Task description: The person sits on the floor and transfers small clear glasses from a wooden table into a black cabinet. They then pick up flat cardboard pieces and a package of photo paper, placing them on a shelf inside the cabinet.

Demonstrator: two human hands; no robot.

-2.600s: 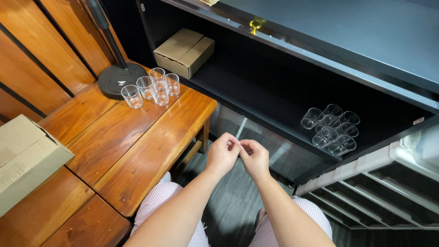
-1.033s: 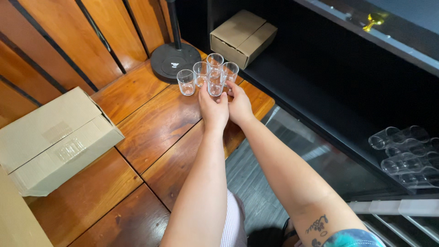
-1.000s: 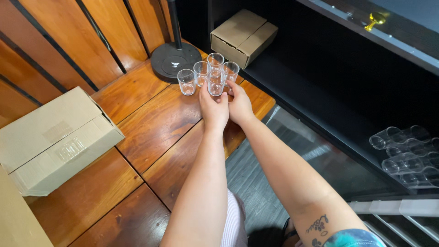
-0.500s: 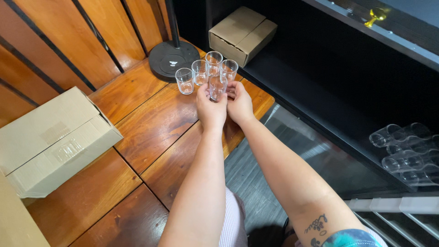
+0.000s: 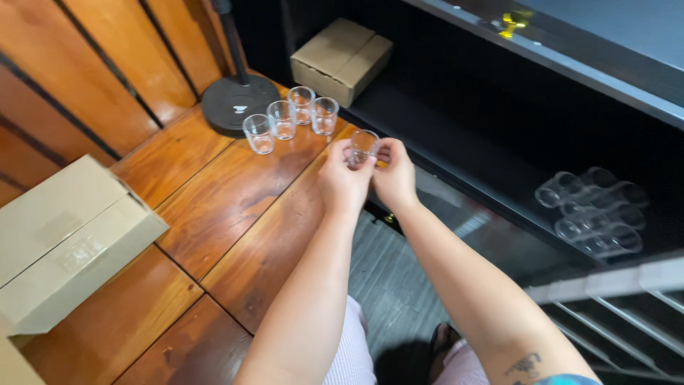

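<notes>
Both my hands hold one small clear glass [image 5: 363, 145] above the right edge of the wooden table [image 5: 214, 214]. My left hand [image 5: 343, 180] grips it from the left and my right hand [image 5: 394, 175] from the right. Behind it, several more clear glasses [image 5: 288, 120] stand upright in a row on the table, apart from my hands. On the dark shelf [image 5: 463, 153] to the right, a cluster of clear glasses [image 5: 591, 210] lies on its side.
A round black stand base with a pole [image 5: 239, 103] sits behind the row of glasses. A closed cardboard box [image 5: 342, 58] rests at the back of the shelf. A larger open cardboard box [image 5: 68, 239] lies on the table's left. My knees show below.
My hands have drawn back toward me and to the right with one glass lifted out of the group; the other glasses stay on the table.
</notes>
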